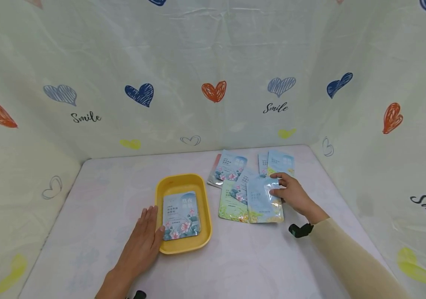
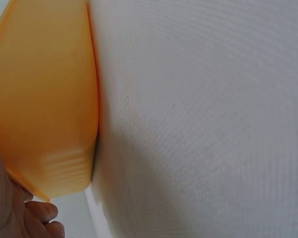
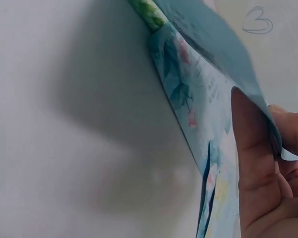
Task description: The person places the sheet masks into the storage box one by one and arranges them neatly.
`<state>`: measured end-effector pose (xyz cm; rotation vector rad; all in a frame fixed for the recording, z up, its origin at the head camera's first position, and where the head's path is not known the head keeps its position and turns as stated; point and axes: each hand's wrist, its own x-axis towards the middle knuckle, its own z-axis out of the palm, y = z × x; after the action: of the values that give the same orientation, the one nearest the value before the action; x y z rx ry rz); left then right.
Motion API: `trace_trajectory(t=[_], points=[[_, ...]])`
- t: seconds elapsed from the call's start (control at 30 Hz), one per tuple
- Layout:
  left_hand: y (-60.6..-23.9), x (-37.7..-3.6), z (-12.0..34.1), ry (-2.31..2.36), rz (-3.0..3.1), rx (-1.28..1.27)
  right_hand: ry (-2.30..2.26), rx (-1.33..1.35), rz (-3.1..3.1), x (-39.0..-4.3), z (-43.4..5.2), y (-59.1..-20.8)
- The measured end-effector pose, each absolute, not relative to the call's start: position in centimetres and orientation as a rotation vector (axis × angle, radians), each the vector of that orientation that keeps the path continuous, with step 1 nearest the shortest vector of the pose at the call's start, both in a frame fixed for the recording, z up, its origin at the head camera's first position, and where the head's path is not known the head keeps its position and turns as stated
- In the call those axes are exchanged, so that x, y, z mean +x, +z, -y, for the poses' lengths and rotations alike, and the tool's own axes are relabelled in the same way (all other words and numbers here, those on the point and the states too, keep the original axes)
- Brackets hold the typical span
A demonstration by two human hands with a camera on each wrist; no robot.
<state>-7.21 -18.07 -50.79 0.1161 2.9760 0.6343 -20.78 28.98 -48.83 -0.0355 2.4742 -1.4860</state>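
Observation:
A yellow tray (image 1: 204, 207) sits on the table with one flowered blue sachet (image 1: 180, 214) lying flat inside. My left hand (image 1: 142, 241) rests flat with straight fingers against the tray's left rim; in the left wrist view the tray wall (image 2: 44, 99) fills the left side. To the right lies a spread of several similar sachets (image 1: 235, 182). My right hand (image 1: 289, 193) pinches the right edge of a pale blue sachet (image 1: 263, 199) on top of that spread. In the right wrist view my thumb (image 3: 251, 163) presses on that sachet (image 3: 198, 84), which is lifted off the table.
The table (image 1: 97, 216) is covered in pale cloth and walled on three sides by a curtain printed with hearts (image 1: 214, 91). Two more sachets (image 1: 278, 162) lie at the back right. Bare cloth stretches left of the tray and along the front.

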Motion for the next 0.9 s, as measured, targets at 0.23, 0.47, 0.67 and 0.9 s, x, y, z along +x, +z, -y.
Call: trace_trajectory(t=[0.23,0.47,0.67,0.9], points=[[-50.8,-7.2,18.1,0.64,-2.97,0.115,-1.597,-0.032,-2.425,-21.1,-28.6,-48.5],[-50.7,-7.2,18.1,0.631,-2.967,0.105,-1.691,-0.078,-2.386,-21.6,-27.6,-47.7],[-50.7,-7.3,18.1,0.632,-2.969,0.11,-1.743,-0.13,-2.337,-22.0,-26.1,-46.5],[-50.8,-7.2,18.0,0.629,-2.971,0.106,-1.708,-0.164,-2.347,-22.7,-24.1,-45.2]])
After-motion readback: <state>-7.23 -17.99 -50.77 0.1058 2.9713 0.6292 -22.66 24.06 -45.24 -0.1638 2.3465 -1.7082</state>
